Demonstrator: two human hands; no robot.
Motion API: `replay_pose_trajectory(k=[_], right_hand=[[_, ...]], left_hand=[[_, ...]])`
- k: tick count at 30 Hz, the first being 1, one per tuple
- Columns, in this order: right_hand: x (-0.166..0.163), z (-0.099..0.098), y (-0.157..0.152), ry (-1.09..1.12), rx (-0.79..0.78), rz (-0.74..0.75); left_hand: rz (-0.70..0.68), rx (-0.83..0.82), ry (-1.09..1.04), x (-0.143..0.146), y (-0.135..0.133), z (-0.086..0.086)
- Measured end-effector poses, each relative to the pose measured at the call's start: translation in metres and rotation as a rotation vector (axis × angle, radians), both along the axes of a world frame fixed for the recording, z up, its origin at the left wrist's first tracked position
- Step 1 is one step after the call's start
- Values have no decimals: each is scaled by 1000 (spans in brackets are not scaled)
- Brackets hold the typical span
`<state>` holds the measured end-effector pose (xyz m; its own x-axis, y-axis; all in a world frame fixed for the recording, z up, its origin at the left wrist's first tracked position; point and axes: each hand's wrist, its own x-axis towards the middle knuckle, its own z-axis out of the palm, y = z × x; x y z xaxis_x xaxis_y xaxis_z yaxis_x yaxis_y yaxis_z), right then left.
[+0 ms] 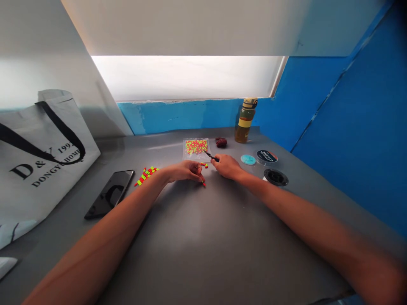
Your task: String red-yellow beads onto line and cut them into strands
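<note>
My left hand (187,171) is pinched shut above the grey table, around a short strand of small red and yellow-green beads. One end of this beaded strand (204,184) pokes out below the fingertips, and more beads show just past the fingers. To the right, my right hand (226,166) is closed around a slim dark tool (211,156) with a narrow tip; its exact kind is hard to make out. The tip is over the near edge of a clear bag of red and yellow-green beads (196,146). Beside my left forearm lies a group of beaded strands (146,174), partly covered by it.
A black phone (110,192) and a white tote bag (47,161) are on the left. A dark red bundle (221,142) and a bottle of brown liquid (245,120) stand at the back. On the right are a turquoise disc (248,159), a round lid (267,156) and a spool (276,177).
</note>
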<state>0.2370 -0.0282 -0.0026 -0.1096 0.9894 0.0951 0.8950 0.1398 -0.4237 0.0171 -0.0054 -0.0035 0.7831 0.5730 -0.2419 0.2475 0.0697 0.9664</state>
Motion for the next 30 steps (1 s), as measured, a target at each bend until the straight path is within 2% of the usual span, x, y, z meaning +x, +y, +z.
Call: replay_pose_trajectory(k=[14,20,25,27,30], right_hand=[[0,-2,1,15,12,4],[4,3,-1,118,-42,56],[2,3,-3,85,-44,98],[0,-1,-3,37,-18,105],[-1,-5,-4,-3,16,115]], left_hand=[[-6,4,7,1,1,-3],[4,64,85,1,-2,2],[-27,134,91,-5,-2,8],[41,226,124,-7,-1,7],[274,475,250,-6,1,1]])
